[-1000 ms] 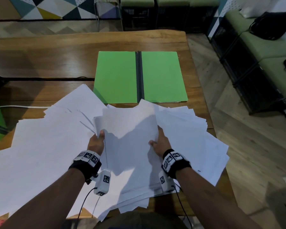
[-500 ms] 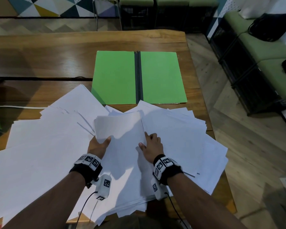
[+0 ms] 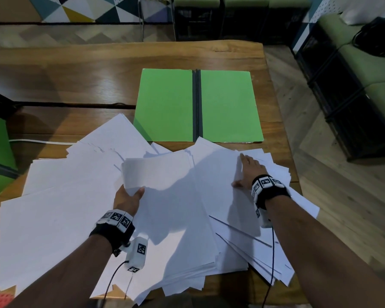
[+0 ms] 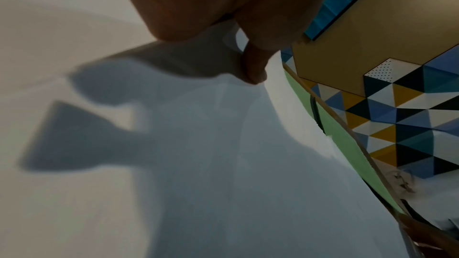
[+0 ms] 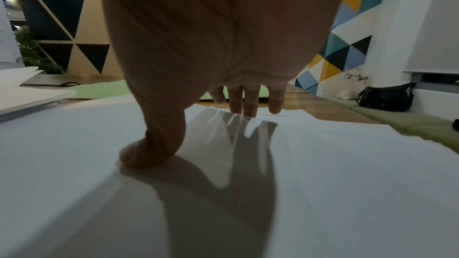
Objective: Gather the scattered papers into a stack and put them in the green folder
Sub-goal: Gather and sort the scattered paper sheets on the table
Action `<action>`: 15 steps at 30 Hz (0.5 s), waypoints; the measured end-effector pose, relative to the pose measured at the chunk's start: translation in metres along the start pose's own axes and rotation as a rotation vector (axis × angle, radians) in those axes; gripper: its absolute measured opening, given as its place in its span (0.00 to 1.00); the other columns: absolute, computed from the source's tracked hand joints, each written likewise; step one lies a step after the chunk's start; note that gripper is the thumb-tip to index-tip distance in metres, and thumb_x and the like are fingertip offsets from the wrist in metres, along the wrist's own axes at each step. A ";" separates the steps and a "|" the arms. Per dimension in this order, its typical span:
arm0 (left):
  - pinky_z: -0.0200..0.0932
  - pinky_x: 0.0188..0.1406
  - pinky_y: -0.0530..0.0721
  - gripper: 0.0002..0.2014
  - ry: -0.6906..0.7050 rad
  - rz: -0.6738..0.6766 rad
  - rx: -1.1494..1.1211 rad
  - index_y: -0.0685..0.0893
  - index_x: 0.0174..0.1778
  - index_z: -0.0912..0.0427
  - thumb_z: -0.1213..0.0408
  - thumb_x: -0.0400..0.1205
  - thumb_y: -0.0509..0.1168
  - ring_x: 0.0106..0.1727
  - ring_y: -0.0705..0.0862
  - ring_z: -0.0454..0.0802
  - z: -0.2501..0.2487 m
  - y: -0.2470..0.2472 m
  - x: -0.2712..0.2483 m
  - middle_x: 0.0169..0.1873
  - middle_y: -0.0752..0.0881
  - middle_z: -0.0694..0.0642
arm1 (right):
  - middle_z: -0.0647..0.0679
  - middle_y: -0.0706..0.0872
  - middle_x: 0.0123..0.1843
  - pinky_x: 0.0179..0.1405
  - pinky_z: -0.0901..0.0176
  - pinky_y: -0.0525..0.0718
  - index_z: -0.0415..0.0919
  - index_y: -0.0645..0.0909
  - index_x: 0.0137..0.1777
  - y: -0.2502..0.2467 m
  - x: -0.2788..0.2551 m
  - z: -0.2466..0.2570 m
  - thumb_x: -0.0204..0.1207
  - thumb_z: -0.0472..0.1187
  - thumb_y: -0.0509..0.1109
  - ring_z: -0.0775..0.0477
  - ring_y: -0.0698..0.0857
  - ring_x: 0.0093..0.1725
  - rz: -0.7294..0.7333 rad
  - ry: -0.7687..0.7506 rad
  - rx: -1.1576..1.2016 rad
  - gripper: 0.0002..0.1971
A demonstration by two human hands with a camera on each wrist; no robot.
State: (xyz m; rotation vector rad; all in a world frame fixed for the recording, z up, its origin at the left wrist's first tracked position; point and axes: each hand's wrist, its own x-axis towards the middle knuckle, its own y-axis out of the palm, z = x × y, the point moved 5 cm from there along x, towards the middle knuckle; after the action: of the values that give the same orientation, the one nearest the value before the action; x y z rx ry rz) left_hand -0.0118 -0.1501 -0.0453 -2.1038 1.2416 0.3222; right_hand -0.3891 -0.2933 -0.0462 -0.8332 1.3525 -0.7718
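L hand (image 3: 127,199) is pinching a few sheets (image 3: 156,174); R hand (image 3: 247,172) is lying flat on scattered papers (image 3: 220,196) at 3 o'clock. Sweep inward w/ flat palm. Green folder (image 3: 169,103) is lying open at 12 on table (image 3: 76,70).

A wooden table (image 3: 80,70) carries scattered white papers (image 3: 53,218) and an open green folder (image 3: 165,103).
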 end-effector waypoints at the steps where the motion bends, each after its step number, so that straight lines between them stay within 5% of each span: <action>1: 0.54 0.55 0.82 0.20 -0.005 -0.002 0.002 0.80 0.64 0.63 0.61 0.78 0.72 0.53 0.85 0.62 0.002 0.000 0.000 0.53 0.86 0.63 | 0.41 0.58 0.82 0.75 0.41 0.66 0.43 0.42 0.84 0.000 0.002 -0.001 0.61 0.62 0.77 0.37 0.62 0.79 -0.011 -0.004 -0.021 0.61; 6: 0.50 0.53 0.79 0.20 -0.057 -0.023 0.045 0.78 0.66 0.65 0.61 0.80 0.69 0.57 0.84 0.65 0.008 0.000 0.002 0.57 0.85 0.66 | 0.41 0.64 0.74 0.74 0.41 0.66 0.48 0.50 0.82 -0.004 0.005 -0.003 0.53 0.65 0.80 0.37 0.64 0.75 -0.023 -0.040 -0.102 0.61; 15: 0.49 0.54 0.76 0.20 -0.133 -0.012 0.126 0.76 0.68 0.68 0.62 0.82 0.66 0.61 0.82 0.67 0.016 0.005 0.005 0.61 0.83 0.68 | 0.41 0.69 0.74 0.73 0.43 0.68 0.44 0.52 0.81 -0.006 0.004 -0.002 0.57 0.60 0.80 0.37 0.67 0.74 -0.049 -0.045 -0.057 0.57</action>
State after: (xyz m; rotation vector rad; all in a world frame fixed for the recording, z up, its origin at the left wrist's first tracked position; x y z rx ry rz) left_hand -0.0112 -0.1448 -0.0616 -1.9495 1.1418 0.3626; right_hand -0.3904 -0.2997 -0.0426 -0.9263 1.3236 -0.7506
